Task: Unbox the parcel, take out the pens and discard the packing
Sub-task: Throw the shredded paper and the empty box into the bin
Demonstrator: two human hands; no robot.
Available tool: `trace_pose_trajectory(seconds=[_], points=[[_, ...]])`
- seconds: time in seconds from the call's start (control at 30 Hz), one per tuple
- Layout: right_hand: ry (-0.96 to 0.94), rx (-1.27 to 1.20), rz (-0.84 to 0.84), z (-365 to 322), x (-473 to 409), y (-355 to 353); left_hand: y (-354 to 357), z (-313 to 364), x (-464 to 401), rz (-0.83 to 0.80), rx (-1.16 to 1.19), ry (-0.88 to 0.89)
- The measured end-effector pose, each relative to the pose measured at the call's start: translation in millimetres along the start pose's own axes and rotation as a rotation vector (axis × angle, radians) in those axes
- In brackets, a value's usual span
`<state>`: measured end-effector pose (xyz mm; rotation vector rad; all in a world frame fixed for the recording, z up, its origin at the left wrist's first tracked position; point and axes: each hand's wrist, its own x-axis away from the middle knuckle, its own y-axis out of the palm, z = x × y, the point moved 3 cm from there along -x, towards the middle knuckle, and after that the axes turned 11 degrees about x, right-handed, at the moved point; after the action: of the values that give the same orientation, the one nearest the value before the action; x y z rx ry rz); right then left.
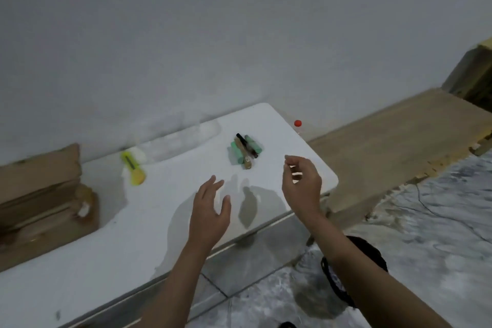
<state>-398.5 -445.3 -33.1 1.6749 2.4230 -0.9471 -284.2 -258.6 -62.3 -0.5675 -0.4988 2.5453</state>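
A small pile of pens (245,150), green, brown and black, lies on the white table (149,221) near its far right corner. My left hand (210,209) hovers over the table's middle with fingers spread, holding nothing. My right hand (302,184) is raised near the table's right edge, just right of the pens, fingers loosely curled and apart, empty. Cardboard boxes (42,202) are stacked at the table's left end. A yellow box cutter (133,168) lies between the boxes and the pens.
A clear plastic wrap (181,141) lies along the wall at the table's back. A black bin (354,269) stands on the tiled floor under my right forearm. A red-capped bottle (297,123) sits past the table's corner, beside a wooden bench (399,154).
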Motion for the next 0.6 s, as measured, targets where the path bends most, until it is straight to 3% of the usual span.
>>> trace_pose_trajectory(seconds=[0.4, 0.6], points=[[-0.089, -0.274, -0.569, -234.5, 112.5, 225.7, -318.0, -72.3, 29.1, 0.596, -0.14, -0.235], [-0.001, -0.082, -0.743, -287.8, 139.2, 298.8, -413.2, -116.0, 19.5, 0.645, 0.006, -0.471]])
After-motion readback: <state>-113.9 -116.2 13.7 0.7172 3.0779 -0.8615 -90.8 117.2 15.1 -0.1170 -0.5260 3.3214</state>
